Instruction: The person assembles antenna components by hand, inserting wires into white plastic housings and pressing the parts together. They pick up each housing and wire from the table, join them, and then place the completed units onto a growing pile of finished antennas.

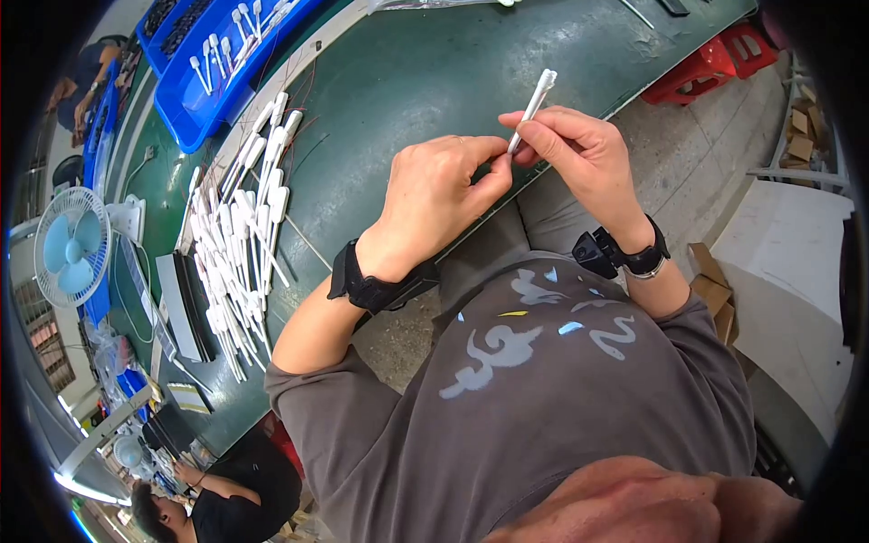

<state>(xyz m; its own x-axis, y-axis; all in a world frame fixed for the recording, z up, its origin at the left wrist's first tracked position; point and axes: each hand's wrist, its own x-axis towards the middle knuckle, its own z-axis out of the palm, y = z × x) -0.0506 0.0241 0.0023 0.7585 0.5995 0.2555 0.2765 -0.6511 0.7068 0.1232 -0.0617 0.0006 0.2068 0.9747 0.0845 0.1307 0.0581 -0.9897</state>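
A slim white stick-like part [543,86], thicker at its upper end, stands tilted above the near edge of the green table [380,118]. My right hand [588,158] pinches it between thumb and fingers around its lower half. At the stick's bottom end, my left hand [434,185] is closed, thumb and forefinger pressed together on the tip. The fingers partly hide that end. Left of my hands, many similar white sticks with flat, wider heads lie in a loose pile [240,226], thin dark red wires trailing from some.
At the far left, a blue tray [186,136] holds more white sticks and dark parts. A fan [74,244] and a long grey-black bar [184,308] are by the pile. Red stools [692,77] stand beyond the right table edge. Another person [240,489] sits at lower left.
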